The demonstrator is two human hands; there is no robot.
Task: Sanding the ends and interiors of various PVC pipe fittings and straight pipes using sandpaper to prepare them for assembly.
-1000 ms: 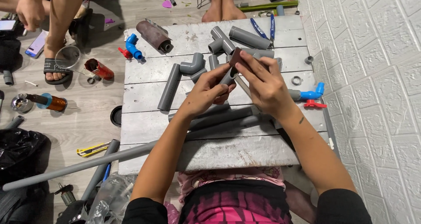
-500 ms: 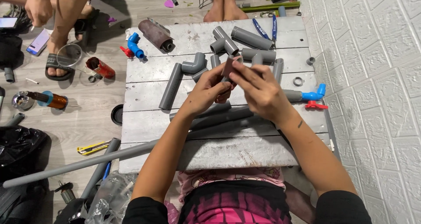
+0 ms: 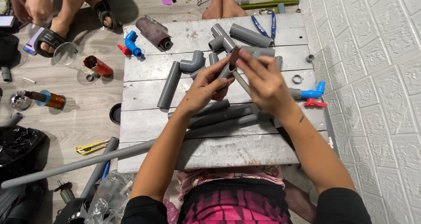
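A short grey pipe piece (image 3: 226,71) is held above the middle of the grey bench (image 3: 228,151), gripped in the curled left hand (image 3: 206,89). The right hand (image 3: 265,84) pinches a brown strip of sandpaper (image 3: 234,56) against its open end. Grey elbows and tees (image 3: 193,62) lie just beyond, long grey pipes (image 3: 219,116) beneath the wrists.

Two hands are gripping one short grey pipe (image 3: 226,70) — beyond it one grey elbow (image 3: 193,62) is lying, two blue valves (image 3: 312,94) are flanking, one yellow cutter (image 3: 92,147) is sitting far left.
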